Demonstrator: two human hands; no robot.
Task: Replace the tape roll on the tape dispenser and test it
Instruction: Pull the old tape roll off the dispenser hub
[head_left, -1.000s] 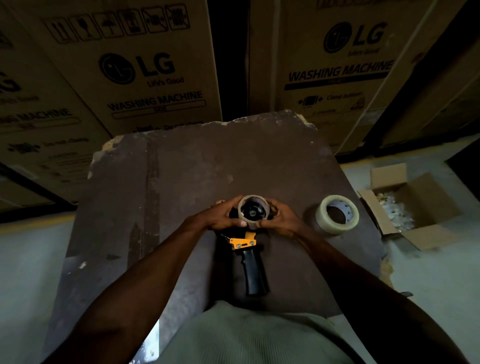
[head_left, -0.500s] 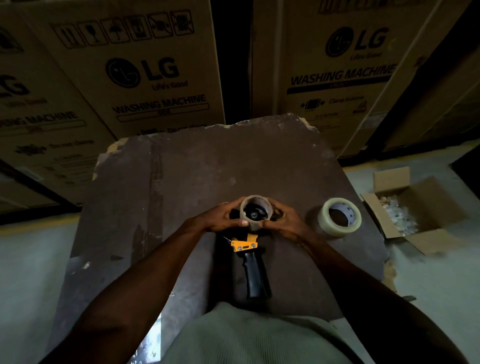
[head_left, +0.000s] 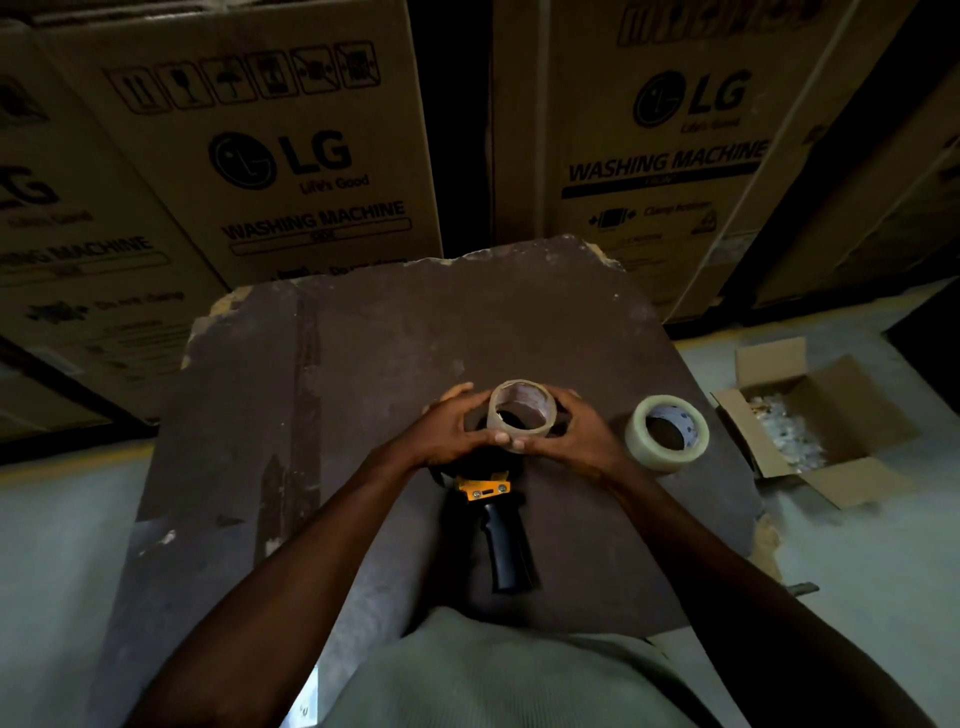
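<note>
The tape dispenser (head_left: 501, 530), with a black handle and a yellow bracket, lies on the dark board (head_left: 363, 364); its head is hidden under my hands. Both hands grip the nearly spent roll (head_left: 521, 415), a thin brownish ring held just above the dispenser's head. My left hand (head_left: 451, 426) holds its left side and my right hand (head_left: 576, 431) its right side, thumbs meeting at its near edge. The fresh clear tape roll (head_left: 667, 433) lies flat on the board to the right of my right hand.
An open cardboard box (head_left: 815, 421) with white bits inside sits on the floor to the right of the board. Tall washing machine cartons (head_left: 291, 150) stand close behind the board. Pale floor lies on both sides.
The thin old roll has come up off the dispenser's hub; the black hub no longer shows inside the ring. My hands have stayed around it.
</note>
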